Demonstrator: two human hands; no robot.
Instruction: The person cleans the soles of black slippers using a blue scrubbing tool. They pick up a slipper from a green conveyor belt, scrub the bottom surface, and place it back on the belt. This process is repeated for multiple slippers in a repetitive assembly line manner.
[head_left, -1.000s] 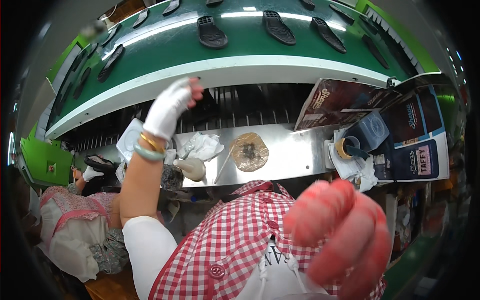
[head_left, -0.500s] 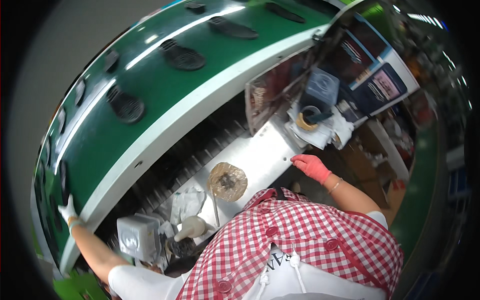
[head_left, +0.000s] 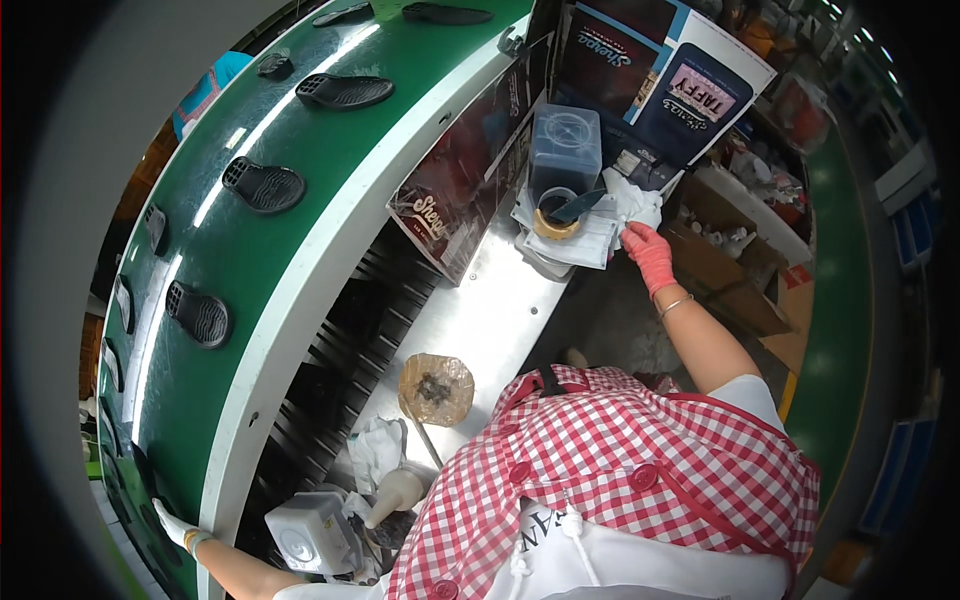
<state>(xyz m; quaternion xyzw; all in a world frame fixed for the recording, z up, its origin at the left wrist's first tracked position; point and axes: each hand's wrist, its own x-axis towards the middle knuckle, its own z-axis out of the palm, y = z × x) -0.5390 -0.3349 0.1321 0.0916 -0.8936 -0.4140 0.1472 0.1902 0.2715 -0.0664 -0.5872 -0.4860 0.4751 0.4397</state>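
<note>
My right hand (head_left: 650, 258), in a pinkish-red glove, has its fingers curled at the near edge of a crumpled white cloth (head_left: 637, 200), apparently gripping it. The cloth lies beside a roll of brown tape (head_left: 556, 222) and a pile of white sheets (head_left: 592, 240). At the far left, my white-gloved left hand (head_left: 178, 522) is stretched out over the near edge of the green conveyor belt (head_left: 250, 235), fingers extended. Closest to its fingertips is a dark shoe sole (head_left: 143, 468); whether they touch is unclear. Other black soles (head_left: 198, 315) lie spaced along the belt.
A metal bench (head_left: 495, 295) carries a brown film-wrapped round pot (head_left: 437, 388) with a stick, a pale squeeze bottle (head_left: 397, 492) and a clear plastic container (head_left: 308, 535). A blue-tinted container (head_left: 566, 145) stands behind the tape. An open carton (head_left: 735, 255) is at the right.
The view has turned, shifting the scene. My right hand has moved from above the bench's bare corner to the white cloth. My left hand stays at the belt's edge.
</note>
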